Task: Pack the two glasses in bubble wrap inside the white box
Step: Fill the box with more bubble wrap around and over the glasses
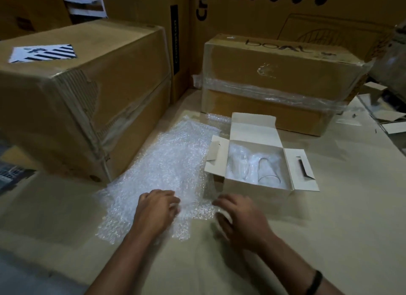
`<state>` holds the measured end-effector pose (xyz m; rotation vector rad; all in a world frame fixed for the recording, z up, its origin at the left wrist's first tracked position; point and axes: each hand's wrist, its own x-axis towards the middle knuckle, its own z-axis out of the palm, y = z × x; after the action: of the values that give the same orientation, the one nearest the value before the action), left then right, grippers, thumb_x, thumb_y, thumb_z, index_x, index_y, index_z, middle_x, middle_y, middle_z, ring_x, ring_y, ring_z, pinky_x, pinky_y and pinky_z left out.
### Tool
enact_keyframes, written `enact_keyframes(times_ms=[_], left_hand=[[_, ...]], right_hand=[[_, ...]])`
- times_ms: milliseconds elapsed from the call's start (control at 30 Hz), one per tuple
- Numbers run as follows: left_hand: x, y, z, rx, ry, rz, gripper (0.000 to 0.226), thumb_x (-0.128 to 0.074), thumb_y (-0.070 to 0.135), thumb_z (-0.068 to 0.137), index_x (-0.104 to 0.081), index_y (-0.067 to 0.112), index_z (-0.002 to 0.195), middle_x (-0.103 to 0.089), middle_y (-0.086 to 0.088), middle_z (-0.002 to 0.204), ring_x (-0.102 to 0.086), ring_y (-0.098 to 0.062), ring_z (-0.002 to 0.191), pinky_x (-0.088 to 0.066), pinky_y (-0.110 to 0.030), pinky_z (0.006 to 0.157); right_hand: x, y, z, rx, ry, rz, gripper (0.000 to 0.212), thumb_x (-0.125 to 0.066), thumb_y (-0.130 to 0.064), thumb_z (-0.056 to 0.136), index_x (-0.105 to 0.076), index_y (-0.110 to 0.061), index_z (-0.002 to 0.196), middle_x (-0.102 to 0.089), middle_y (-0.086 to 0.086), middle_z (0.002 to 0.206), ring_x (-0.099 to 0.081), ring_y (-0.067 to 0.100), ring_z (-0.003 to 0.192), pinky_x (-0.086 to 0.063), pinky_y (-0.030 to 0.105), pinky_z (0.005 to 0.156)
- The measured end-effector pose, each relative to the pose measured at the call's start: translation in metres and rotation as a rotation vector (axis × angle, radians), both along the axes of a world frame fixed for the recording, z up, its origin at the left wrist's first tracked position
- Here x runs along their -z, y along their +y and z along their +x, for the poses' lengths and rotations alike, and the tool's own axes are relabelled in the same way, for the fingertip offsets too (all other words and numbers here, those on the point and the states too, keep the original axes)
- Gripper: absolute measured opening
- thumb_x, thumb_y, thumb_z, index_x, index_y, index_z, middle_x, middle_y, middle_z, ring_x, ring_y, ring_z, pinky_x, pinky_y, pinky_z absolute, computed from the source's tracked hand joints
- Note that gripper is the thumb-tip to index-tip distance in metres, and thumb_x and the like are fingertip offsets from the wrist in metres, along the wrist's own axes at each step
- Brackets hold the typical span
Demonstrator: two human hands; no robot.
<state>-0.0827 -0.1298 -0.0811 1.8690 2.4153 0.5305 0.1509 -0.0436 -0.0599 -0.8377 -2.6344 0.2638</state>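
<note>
The white box point(254, 192) stands open on the cardboard surface with its flaps spread. Two clear glasses lie inside it, one at the left point(238, 164) and one at the right point(268, 170), on some white wrap. A large sheet of bubble wrap point(162, 167) lies flat just left of the box. My left hand point(156, 209) sits on the sheet's near edge, fingers curled into the wrap. My right hand point(239, 218) is at the sheet's near right corner, in front of the box, its blurred fingers curled on the wrap's edge.
A big brown carton point(72, 92) stands at the left, close against the bubble wrap. A taped brown carton point(274, 81) sits right behind the white box. Tall cartons form a wall at the back. Flat white card pieces point(391, 121) lie at the far right.
</note>
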Motion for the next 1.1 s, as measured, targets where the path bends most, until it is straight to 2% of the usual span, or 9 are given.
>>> enact_keyframes(times_ms=[100, 367, 500, 567, 667, 733, 833, 900, 1100], left_hand=[[-0.001, 0.001, -0.007, -0.072, -0.036, 0.08, 0.011, -0.075, 0.016, 0.076, -0.074, 0.027, 0.075, -0.071, 0.011, 0.074, -0.065, -0.014, 0.072, -0.047, -0.03, 0.067], [-0.01, 0.004, -0.026, -0.149, -0.398, 0.3, 0.009, -0.074, 0.019, 0.085, -0.077, 0.014, 0.092, -0.075, 0.002, 0.094, -0.069, -0.018, 0.089, -0.051, -0.03, 0.083], [-0.015, -0.007, -0.017, -0.104, -0.343, 0.565, 0.009, -0.071, 0.02, 0.085, -0.076, 0.014, 0.089, -0.072, 0.001, 0.096, -0.065, -0.022, 0.093, -0.049, -0.05, 0.085], [-0.015, -0.017, -0.005, -0.074, -0.358, 0.654, 0.012, -0.068, 0.023, 0.083, -0.076, 0.015, 0.088, -0.067, 0.003, 0.093, -0.061, -0.018, 0.09, -0.048, -0.049, 0.081], [-0.008, -0.035, 0.02, 0.054, -0.291, 0.708, 0.014, -0.066, 0.029, 0.082, -0.076, 0.02, 0.085, -0.063, 0.007, 0.086, -0.057, -0.013, 0.085, -0.041, -0.037, 0.079], [0.001, -0.045, 0.036, 0.188, -0.226, 0.692, 0.011, -0.065, 0.029, 0.083, -0.075, 0.024, 0.085, -0.065, 0.009, 0.086, -0.058, -0.013, 0.084, -0.04, -0.035, 0.077], [0.013, -0.052, 0.052, 0.344, -0.23, 0.614, 0.009, -0.065, 0.031, 0.087, -0.072, 0.027, 0.09, -0.066, 0.014, 0.091, -0.06, -0.011, 0.083, -0.042, -0.032, 0.077], [0.014, -0.055, 0.054, 0.349, -0.238, 0.578, 0.016, -0.065, 0.04, 0.087, -0.072, 0.028, 0.095, -0.067, 0.016, 0.096, -0.061, -0.01, 0.088, -0.043, -0.031, 0.081], [-0.005, -0.051, 0.034, 0.139, -0.253, 0.483, 0.045, -0.048, 0.064, 0.087, -0.071, 0.031, 0.105, -0.066, 0.014, 0.113, -0.056, -0.011, 0.107, -0.032, -0.031, 0.093]], right_hand=[[0.032, -0.01, -0.006, 0.09, -0.174, -0.089, 0.054, -0.042, -0.061, 0.088, -0.053, -0.032, 0.133, -0.055, 0.0, 0.139, -0.056, 0.023, 0.12, -0.047, 0.038, 0.09], [0.042, -0.018, -0.007, 0.138, -0.271, -0.056, 0.074, -0.012, -0.076, 0.088, -0.041, -0.036, 0.143, -0.038, -0.006, 0.154, -0.034, 0.02, 0.138, -0.029, 0.038, 0.108], [0.044, -0.015, -0.007, 0.127, -0.234, -0.122, 0.07, -0.013, -0.073, 0.09, -0.042, -0.037, 0.143, -0.036, -0.011, 0.154, -0.03, 0.015, 0.14, -0.023, 0.034, 0.11], [0.04, -0.013, -0.008, 0.158, -0.123, -0.27, 0.075, -0.014, -0.073, 0.091, -0.054, -0.028, 0.135, -0.049, -0.005, 0.146, -0.04, 0.017, 0.135, -0.031, 0.035, 0.109], [0.019, -0.014, -0.02, 0.377, 0.362, -0.647, 0.093, -0.026, -0.083, 0.083, -0.066, -0.001, 0.099, -0.069, 0.018, 0.098, -0.066, 0.024, 0.09, -0.051, 0.045, 0.085], [-0.001, -0.015, -0.032, 0.463, 0.481, -0.759, 0.087, -0.04, -0.085, 0.076, -0.068, -0.003, 0.083, -0.067, 0.008, 0.075, -0.06, 0.012, 0.067, -0.049, 0.034, 0.068], [-0.02, -0.014, -0.05, 0.441, 0.424, -0.955, 0.049, -0.071, -0.046, 0.084, -0.066, 0.002, 0.089, -0.065, 0.005, 0.078, -0.057, 0.012, 0.063, -0.043, 0.024, 0.058], [-0.026, -0.012, -0.055, 0.419, 0.449, -1.036, 0.012, -0.068, -0.011, 0.088, -0.066, -0.002, 0.096, -0.07, 0.014, 0.086, -0.063, 0.018, 0.066, -0.05, 0.031, 0.06], [-0.066, -0.006, -0.021, 0.25, 0.631, -1.023, 0.033, -0.05, 0.007, 0.094, -0.061, -0.012, 0.119, -0.07, 0.015, 0.107, -0.067, 0.024, 0.08, -0.054, 0.04, 0.062]])
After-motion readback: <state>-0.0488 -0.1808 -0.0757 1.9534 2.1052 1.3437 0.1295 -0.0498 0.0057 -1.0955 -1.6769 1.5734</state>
